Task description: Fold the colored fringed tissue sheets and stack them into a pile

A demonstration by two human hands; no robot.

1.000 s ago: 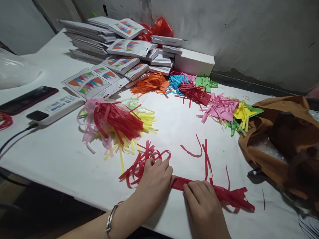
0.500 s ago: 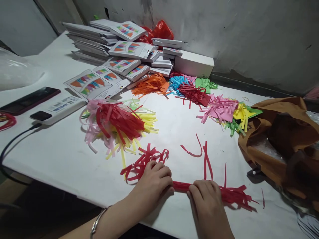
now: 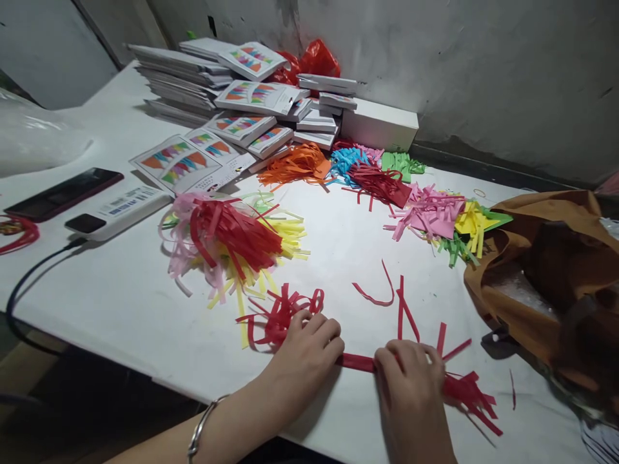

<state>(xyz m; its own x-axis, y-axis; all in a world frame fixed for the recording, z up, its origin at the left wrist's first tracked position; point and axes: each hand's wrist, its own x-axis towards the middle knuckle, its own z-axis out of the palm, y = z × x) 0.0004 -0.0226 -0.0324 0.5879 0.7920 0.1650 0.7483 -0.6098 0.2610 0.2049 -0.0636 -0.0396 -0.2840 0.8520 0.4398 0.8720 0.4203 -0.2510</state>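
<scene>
A rolled strip of red fringed paper (image 3: 358, 362) lies along the near edge of the white table (image 3: 120, 303). My left hand (image 3: 307, 351) is curled over its left end, where loose red strips (image 3: 278, 316) fan out. My right hand (image 3: 411, 380) is curled over the roll further right, with the red fringe (image 3: 471, 396) sticking out beyond it. Both hands press the roll against the table.
A pile of red, pink and yellow fringes (image 3: 227, 241) lies left of centre. Orange, blue, red, pink, yellow and green fringes (image 3: 425, 216) lie further back. Stacked card packs (image 3: 246, 96) and a white box (image 3: 380, 129) stand at the wall. A phone (image 3: 62, 193) lies left, a brown bag (image 3: 546, 270) right.
The roll has tightened and got thinner between my hands. My right hand has slid right along it, and the fringe at the right end has bunched and splayed.
</scene>
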